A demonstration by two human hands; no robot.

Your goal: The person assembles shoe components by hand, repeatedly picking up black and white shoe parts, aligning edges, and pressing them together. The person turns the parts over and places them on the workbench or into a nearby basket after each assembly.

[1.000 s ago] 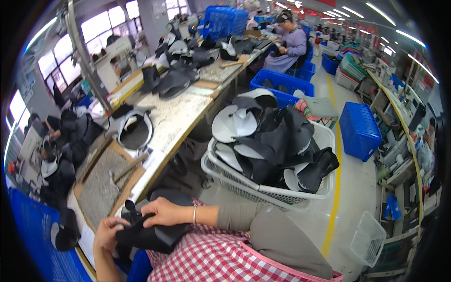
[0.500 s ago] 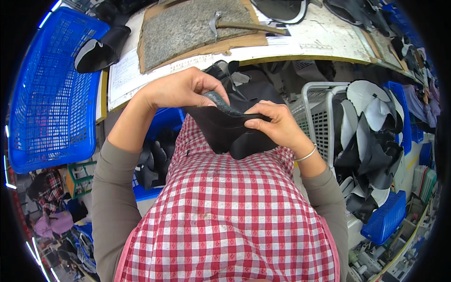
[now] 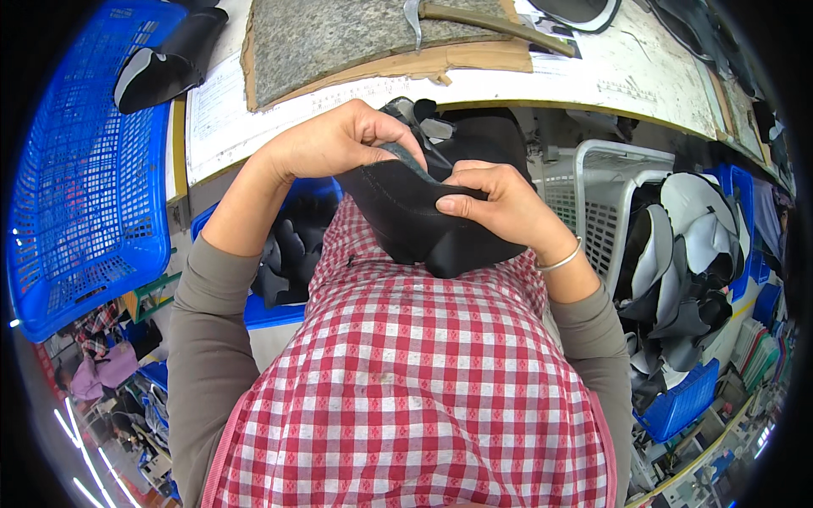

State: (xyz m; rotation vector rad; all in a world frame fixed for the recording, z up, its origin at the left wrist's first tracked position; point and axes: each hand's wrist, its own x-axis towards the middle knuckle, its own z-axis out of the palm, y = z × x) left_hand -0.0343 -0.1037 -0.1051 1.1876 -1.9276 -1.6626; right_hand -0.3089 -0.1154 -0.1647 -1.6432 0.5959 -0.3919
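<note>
While your left hand (image 3: 347, 140) and right hand (image 3: 501, 203) still pinch the black piece (image 3: 406, 216) by its far edge, less blue-grey lining (image 3: 413, 164) shows.

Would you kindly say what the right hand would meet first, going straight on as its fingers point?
Probably the left hand; the right hand points toward it along the edge of the black piece both hold, though depth is unclear.
</note>
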